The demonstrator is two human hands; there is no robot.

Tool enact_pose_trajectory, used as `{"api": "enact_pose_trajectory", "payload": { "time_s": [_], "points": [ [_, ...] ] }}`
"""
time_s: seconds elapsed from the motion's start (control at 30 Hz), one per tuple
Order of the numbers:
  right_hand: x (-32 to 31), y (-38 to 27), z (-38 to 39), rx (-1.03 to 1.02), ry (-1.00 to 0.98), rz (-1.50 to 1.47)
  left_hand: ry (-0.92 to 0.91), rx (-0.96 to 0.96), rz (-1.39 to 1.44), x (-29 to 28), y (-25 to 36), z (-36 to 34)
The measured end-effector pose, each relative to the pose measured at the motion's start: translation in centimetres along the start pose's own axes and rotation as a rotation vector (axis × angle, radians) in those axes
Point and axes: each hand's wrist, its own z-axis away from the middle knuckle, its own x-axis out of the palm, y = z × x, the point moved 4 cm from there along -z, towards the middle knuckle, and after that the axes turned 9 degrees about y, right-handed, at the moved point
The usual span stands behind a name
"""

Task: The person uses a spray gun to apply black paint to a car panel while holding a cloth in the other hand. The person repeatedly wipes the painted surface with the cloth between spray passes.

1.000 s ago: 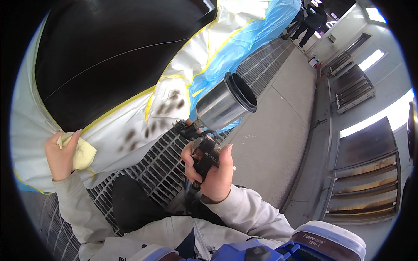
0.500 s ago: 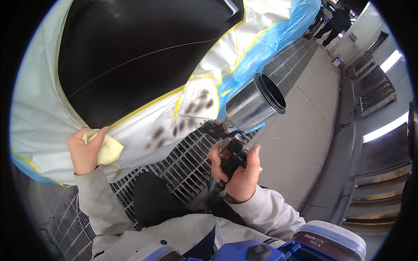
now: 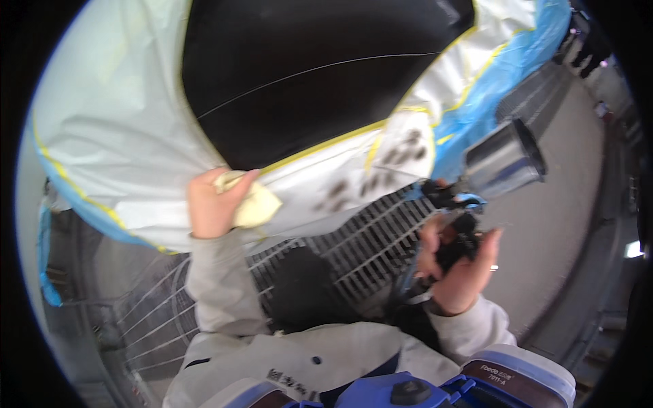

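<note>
My left hand holds a pale yellow cloth against the lower edge of white masking sheet, which has yellow tape and dark paint smudges. It borders a glossy black panel crossed by a thin pale line. At right my right hand grips a black-bodied spray gun by its handle, fingers wrapped round it. The gun's open metal cup tilts rightward beside blue plastic sheeting. The picture is blurred, so fine detail is lost.
Below are a floor grating, my dark-clad leg and a concrete strip. Someone in dark clothes stands at the far upper right. A booth wall runs along the right. A blue respirator intrudes at the bottom edge.
My view has swung left, so panel, hands and gun appear farther right, revealing more masking and floor at left. Both hands keep their holds. The picture has become blurred.
</note>
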Motion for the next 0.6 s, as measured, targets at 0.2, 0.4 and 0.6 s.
{"api": "enact_pose_trajectory", "payload": {
  "time_s": [0.2, 0.4, 0.6],
  "points": [
    [0.73, -0.59, -0.19, -0.026, -0.072, -0.022, 0.02, -0.085, 0.043, 0.18, 0.14, 0.2],
    [0.56, -0.56, -0.36, -0.01, -0.037, 0.033, 0.048, -0.051, -0.036, 0.39, 0.43, 0.16],
    [0.5, -0.97, -0.65, -0.036, -0.083, 0.106, 0.061, -0.004, -0.12, 0.37, 0.28, -0.07]
  ]
}}
